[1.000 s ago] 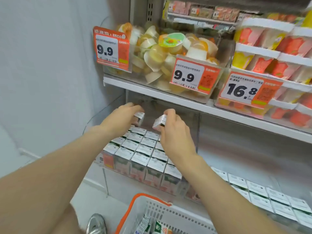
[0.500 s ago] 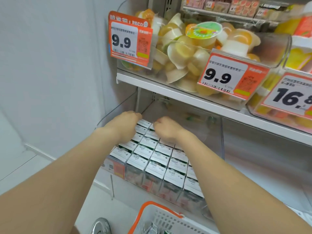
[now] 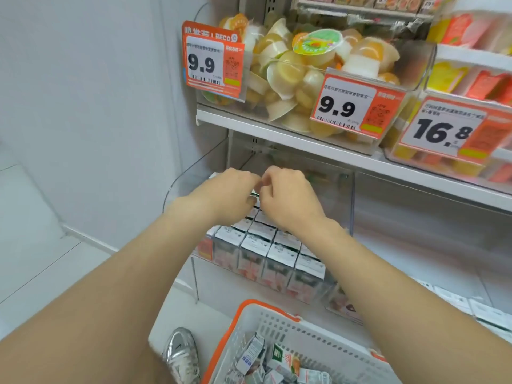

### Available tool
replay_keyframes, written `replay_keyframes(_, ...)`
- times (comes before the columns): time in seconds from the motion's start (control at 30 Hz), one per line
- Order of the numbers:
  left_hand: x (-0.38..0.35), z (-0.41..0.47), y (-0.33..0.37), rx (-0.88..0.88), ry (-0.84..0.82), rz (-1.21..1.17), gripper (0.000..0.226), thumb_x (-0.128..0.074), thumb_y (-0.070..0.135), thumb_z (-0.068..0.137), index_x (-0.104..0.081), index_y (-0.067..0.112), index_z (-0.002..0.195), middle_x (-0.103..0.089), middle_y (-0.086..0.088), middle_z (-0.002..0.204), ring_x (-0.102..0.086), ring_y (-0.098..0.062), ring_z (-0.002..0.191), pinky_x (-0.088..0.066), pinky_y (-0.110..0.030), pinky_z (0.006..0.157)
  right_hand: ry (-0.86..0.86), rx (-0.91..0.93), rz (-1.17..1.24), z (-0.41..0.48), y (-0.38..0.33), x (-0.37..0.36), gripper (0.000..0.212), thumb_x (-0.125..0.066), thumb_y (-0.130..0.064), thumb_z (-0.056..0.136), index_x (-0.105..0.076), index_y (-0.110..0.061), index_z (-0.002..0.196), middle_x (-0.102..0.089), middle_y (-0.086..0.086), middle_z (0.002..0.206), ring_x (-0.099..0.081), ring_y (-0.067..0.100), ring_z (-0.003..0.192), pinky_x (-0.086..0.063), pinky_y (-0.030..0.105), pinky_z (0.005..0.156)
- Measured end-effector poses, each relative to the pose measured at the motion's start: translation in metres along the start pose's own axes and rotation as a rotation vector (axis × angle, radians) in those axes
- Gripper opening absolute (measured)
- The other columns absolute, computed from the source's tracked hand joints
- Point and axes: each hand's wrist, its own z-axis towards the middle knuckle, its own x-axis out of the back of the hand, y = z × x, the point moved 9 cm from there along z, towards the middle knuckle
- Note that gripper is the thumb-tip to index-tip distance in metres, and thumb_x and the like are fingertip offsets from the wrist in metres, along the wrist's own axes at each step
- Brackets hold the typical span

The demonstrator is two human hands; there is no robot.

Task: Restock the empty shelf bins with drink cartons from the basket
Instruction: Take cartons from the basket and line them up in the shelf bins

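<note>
Under the upper board of the white metal shelf point(image 3: 415, 173), at the centre of the view, sits the clear plastic bin point(image 3: 191, 173) being filled. Its see-through walls keep the stock squared up and visible from the aisle. At one o'clock above it, a clear tub of jelly cups point(image 3: 291, 79) marks the next tier.

At six o'clock the white lattice basket with an orange rim point(image 3: 266, 304) is parked just below the bin, probably so each reach is short. The loose cartons point(image 3: 279, 358) in it lie jumbled, so supply remains.

The white-topped drink cartons point(image 3: 279, 253) in the bin stand upright in tight rows, touching side by side. The front rows are full, which is likely why the work is at the back, toward twelve o'clock.

Both forearms stretch forward and converge there. The left hand point(image 3: 224, 194) and right hand point(image 3: 288, 195) are almost touching, knuckles up and fingers curled down out of sight. A sliver of carton shows between them. Whether either grip is grasping it or merely pressing it down, I cannot tell.
</note>
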Motion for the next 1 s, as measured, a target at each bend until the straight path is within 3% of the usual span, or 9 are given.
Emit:
replay_keyframes(0.1,0.005,-0.034,0.043,-0.058,-0.03,-0.027,0.017,-0.057,0.017,0.089,-0.057,0.021,0.072,-0.059,0.003,0.067,-0.057,-0.024,0.071,-0.046,-0.034,0.061,-0.053,0.102,-0.212,-0.06,-0.02,0.023,0.013,-0.048,-0.024,0.094,-0.055,-0.013,0.098,-0.067,0.011,0.098,-0.063,0.038,0.088,-0.043,0.038,0.063)
replay_keyframes(0.2,-0.012,-0.071,0.075,-0.065,-0.234,-0.144,0.031,-0.075,0.03,0.081,-0.053,0.023,0.06,-0.053,0.012,0.054,-0.046,-0.007,0.054,-0.035,-0.025,0.052,-0.151,0.149,-0.293,-0.125,-0.021,0.035,0.015,-0.047,-0.03,0.095,-0.055,-0.019,0.1,-0.068,0.012,0.1,-0.064,0.04,0.092,-0.035,0.038,0.064)
replay_keyframes(0.27,-0.037,-0.091,0.092,-0.07,-0.434,-0.166,0.028,-0.082,0.037,0.08,-0.062,0.024,0.065,-0.06,0.014,0.058,-0.05,-0.003,0.053,-0.04,-0.022,0.054,-0.295,0.191,-0.301,-0.168,-0.012,0.026,0.019,-0.046,-0.032,0.095,-0.058,-0.02,0.105,-0.063,0.011,0.093,-0.063,0.038,0.087,-0.04,0.038,0.063)
replay_keyframes(0.37,-0.094,-0.111,0.104,-0.023,-0.623,-0.117,0.027,-0.083,0.041,0.083,-0.073,0.017,0.078,-0.071,0.004,0.071,-0.062,-0.016,0.062,-0.049,-0.028,0.059,-0.571,0.218,-0.334,-0.232,0.017,-0.004,0.022,-0.046,-0.031,0.095,-0.062,-0.02,0.106,-0.062,0.005,0.089,-0.063,0.034,0.081,-0.055,0.04,0.069)
replay_keyframes(0.57,-0.235,-0.159,0.124,0.057,-0.924,0.188,0.018,-0.068,0.019,0.095,-0.061,0.014,0.08,-0.067,-0.005,0.079,-0.057,-0.023,0.065,-0.049,-0.034,0.063,-0.964,0.042,-0.226,-0.312,0.081,-0.056,0.036,-0.045,-0.023,0.101,-0.059,-0.022,0.134,-0.061,0.007,0.108,-0.063,0.032,0.1,-0.055,0.044,0.083)
replay_keyframes(0.7,-0.298,-0.178,0.109,0.085,-0.909,0.274,0.016,-0.049,-0.002,0.099,-0.06,0.005,0.108,-0.066,-0.015,0.117,-0.058,-0.026,0.083,-0.046,-0.037,0.07,-1.055,-0.001,-0.287,-0.326,0.105,-0.078,0.022,-0.045,-0.012,0.097,-0.063,-0.01,0.11,-0.065,0.014,0.099,-0.063,0.031,0.072,-0.051,0.04,0.059)
replay_keyframes(0.77,-0.322,-0.187,0.098,0.125,-0.863,0.308,0.037,-0.048,-0.004,0.097,-0.055,0.005,0.133,-0.064,-0.013,0.122,-0.063,-0.029,0.095,-0.05,-0.038,0.075,-1.04,-0.009,-0.25,-0.32,0.107,-0.083,0.031,-0.044,-0.014,0.098,-0.062,-0.011,0.123,-0.066,0.017,0.112,-0.07,0.034,0.085,-0.052,0.04,0.061)
replay_keyframes(0.87,-0.362,-0.205,0.083,0.221,-0.892,0.305,0.039,-0.05,-0.001,0.095,-0.058,0.007,0.133,-0.063,-0.011,0.12,-0.064,-0.031,0.103,-0.057,-0.045,0.089,-1.014,0.019,-0.221,-0.304,0.107,-0.09,0.036,-0.044,-0.015,0.102,-0.059,-0.01,0.134,-0.064,0.017,0.123,-0.069,0.034,0.102,-0.052,0.038,0.068)
replay_keyframes(1.0,-0.383,-0.19,0.078,0.27,-0.672,0.298,0.061,-0.058,0.009,0.098,-0.03,0.008,0.152,-0.037,-0.015,0.15,-0.045,-0.036,0.136,-0.05,-0.044,0.1,-0.995,0.038,-0.261,-0.286,0.113,-0.107,0.021,-0.045,-0.011,0.1,-0.062,-0.011,0.113,-0.06,0.01,0.102,-0.056,0.024,0.072,-0.044,0.034,0.057)
